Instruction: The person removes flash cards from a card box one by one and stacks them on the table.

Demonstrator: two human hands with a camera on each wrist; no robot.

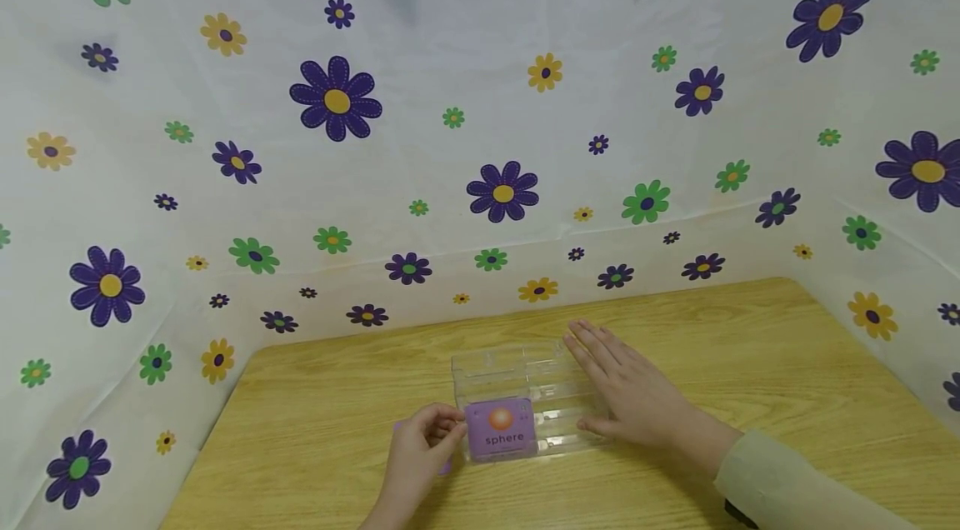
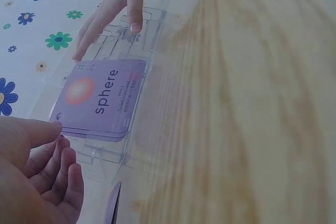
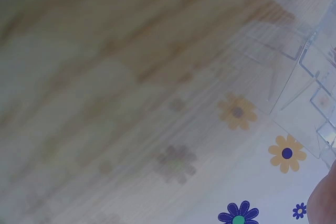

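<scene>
A clear plastic organizer [image 1: 491, 384] with several compartments lies on the table. In its front left part sits a purple card [image 1: 501, 430] printed "sphere" with an orange ball; the left wrist view shows stacked edges beneath this card [image 2: 100, 98]. My left hand [image 1: 423, 451] pinches the card's left edge between thumb and fingertips. My right hand [image 1: 633, 388] touches the organizer's right side with fingers spread and straight. Partly hidden under my left hand, another purple piece [image 1: 445, 467] lies on the table; the left wrist view catches it edge-on [image 2: 112, 203].
The wood-grain table [image 1: 315, 397] extends around the organizer on all sides. White sheeting [image 1: 420, 155] printed with flowers stands up behind the table and along its left and right sides.
</scene>
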